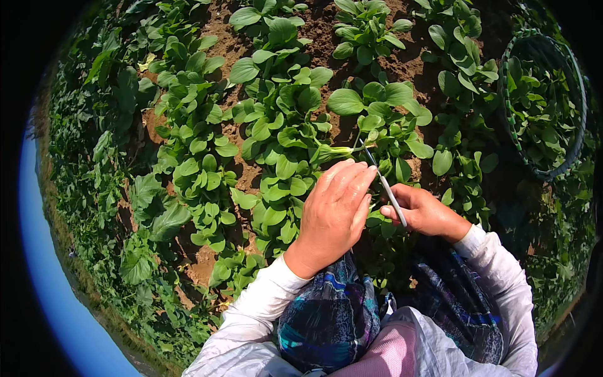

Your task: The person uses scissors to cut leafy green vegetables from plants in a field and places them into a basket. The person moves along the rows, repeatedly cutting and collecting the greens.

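My right hand [426, 212] is closed around the pale handle of a small knife [393, 200]. Its thin blade points up and away, towards the base of a leafy green plant. My left hand [332, 214] is just left of the blade, back of the hand up and fingers together. Those fingers hide whatever is under them, so a grip cannot be made out. Just beyond the fingertips, a leafy green with a pale stem base [337, 152] lies on its side, its root end towards the blade tip. More broad-leaved greens [391, 101] grow around both hands.
Rows of leafy greens [278, 127] run away from me, with brown soil [325, 28] between them. At right stands a basket with a green-and-white wrapped rim [506, 94], holding leafy greens [546, 118]. My knees, in dark patterned cloth [330, 315], are close below my hands.
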Action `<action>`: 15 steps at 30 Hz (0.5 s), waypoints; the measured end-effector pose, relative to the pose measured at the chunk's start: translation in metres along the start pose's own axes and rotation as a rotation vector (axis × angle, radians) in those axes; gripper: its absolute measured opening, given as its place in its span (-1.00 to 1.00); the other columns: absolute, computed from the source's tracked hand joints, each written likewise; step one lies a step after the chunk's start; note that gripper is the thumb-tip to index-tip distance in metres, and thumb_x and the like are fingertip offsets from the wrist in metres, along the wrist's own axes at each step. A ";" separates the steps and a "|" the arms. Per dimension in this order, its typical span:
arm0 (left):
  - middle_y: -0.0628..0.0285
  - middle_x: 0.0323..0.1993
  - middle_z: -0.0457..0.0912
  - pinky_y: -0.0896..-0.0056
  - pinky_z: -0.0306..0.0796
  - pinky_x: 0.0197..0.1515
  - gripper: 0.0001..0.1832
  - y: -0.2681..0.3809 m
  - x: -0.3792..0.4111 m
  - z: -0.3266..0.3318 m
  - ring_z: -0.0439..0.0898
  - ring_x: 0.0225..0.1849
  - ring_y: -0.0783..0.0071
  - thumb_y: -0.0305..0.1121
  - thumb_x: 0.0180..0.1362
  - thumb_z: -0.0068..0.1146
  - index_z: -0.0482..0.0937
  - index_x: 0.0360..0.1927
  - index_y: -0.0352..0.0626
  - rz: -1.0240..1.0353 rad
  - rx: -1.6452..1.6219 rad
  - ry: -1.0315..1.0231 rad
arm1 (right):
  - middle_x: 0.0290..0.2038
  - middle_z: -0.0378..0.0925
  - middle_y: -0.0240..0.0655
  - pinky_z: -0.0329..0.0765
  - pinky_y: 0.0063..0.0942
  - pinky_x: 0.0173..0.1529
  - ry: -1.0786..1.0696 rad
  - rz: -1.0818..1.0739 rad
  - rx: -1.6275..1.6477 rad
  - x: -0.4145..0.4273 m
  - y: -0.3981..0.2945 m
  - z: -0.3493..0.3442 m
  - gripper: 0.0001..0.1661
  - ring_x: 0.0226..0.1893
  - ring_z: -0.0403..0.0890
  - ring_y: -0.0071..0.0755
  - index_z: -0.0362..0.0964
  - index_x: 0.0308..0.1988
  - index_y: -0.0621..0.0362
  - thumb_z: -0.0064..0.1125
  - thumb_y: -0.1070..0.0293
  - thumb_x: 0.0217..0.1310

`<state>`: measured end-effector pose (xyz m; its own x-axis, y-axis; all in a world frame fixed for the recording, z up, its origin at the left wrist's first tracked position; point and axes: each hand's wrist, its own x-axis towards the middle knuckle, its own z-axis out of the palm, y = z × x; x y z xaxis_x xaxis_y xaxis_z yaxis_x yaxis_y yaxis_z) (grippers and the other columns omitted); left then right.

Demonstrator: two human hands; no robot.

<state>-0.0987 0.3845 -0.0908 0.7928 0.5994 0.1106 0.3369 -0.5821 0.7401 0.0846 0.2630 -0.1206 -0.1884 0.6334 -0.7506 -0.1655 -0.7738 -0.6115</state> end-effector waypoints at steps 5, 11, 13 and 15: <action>0.12 0.23 0.39 -0.48 -0.10 0.36 0.03 -0.034 0.020 0.007 0.20 0.41 0.03 -0.45 -0.07 0.35 0.01 0.48 -0.12 -0.060 0.400 -0.175 | -0.45 0.50 -0.48 0.40 -0.58 -0.36 -0.070 -0.019 -0.141 -0.013 -0.016 0.000 -0.50 -0.43 0.40 -0.70 0.40 -0.02 0.31 0.30 0.12 0.29; 0.03 -0.34 0.61 -0.03 0.48 -0.14 -0.68 -0.048 -0.003 0.016 0.61 -0.25 -0.05 -0.39 0.12 0.21 0.46 -0.05 -0.14 -0.373 0.083 -0.396 | -0.43 0.55 -0.35 0.45 -0.48 -0.33 -0.071 -0.040 -0.225 -0.019 -0.013 -0.007 -0.45 -0.42 0.49 -0.58 0.41 -0.07 0.29 0.31 0.01 0.24; -0.04 -0.46 0.58 -0.01 0.44 -0.38 -0.80 -0.045 -0.007 0.025 0.58 -0.37 -0.14 -0.35 0.18 0.16 0.43 -0.20 -0.16 -0.321 0.094 -0.324 | -0.43 0.55 -0.28 0.46 -0.43 -0.32 -0.090 -0.034 -0.325 -0.018 -0.010 -0.009 -0.37 -0.42 0.52 -0.49 0.41 -0.07 0.27 0.30 -0.09 0.20; -0.04 -0.44 0.59 -0.03 0.44 -0.36 -0.81 -0.040 -0.009 0.025 0.59 -0.36 -0.13 -0.36 0.17 0.16 0.42 -0.21 -0.16 -0.354 0.104 -0.375 | -0.44 0.55 -0.22 0.46 -0.37 -0.31 -0.119 -0.005 -0.440 -0.014 -0.010 -0.011 -0.29 -0.41 0.53 -0.40 0.42 -0.06 0.26 0.29 -0.21 0.16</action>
<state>-0.1062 0.3886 -0.1381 0.7422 0.5427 -0.3933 0.6506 -0.4422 0.6175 0.0994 0.2619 -0.1062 -0.3028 0.6136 -0.7293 0.2552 -0.6850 -0.6823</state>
